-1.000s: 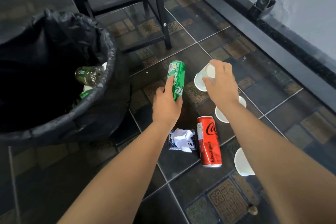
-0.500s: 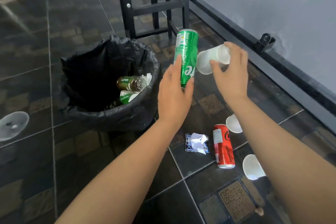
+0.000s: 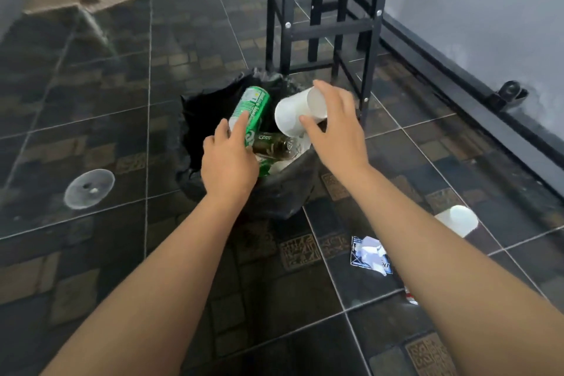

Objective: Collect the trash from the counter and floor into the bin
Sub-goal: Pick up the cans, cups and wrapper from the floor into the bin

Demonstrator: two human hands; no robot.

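Both hands now over black-bagged bin [image 3: 283, 192] — can [image 3: 251, 110], cup [image 3: 297, 114].

1. Green can [image 3: 251, 113]: tilted, over the bin mouth at frame centre, fingers of the left hand [image 3: 227, 163] on it.
2. White cup [image 3: 297, 116]: on its side, mouth toward lower left, at the right hand [image 3: 334, 128].
3. Bin [image 3: 290, 192]: black-lined, centre frame, holding a brownish bottle [image 3: 274, 145].
4. Second white cup [image 3: 457, 220]: on the floor, right.
5. Crumpled paper [image 3: 370, 255]: lower right, possibly on a wrapper.

Dim, glare on floor tiles [image 3: 100, 107] (motion blur, wide-angle edges).
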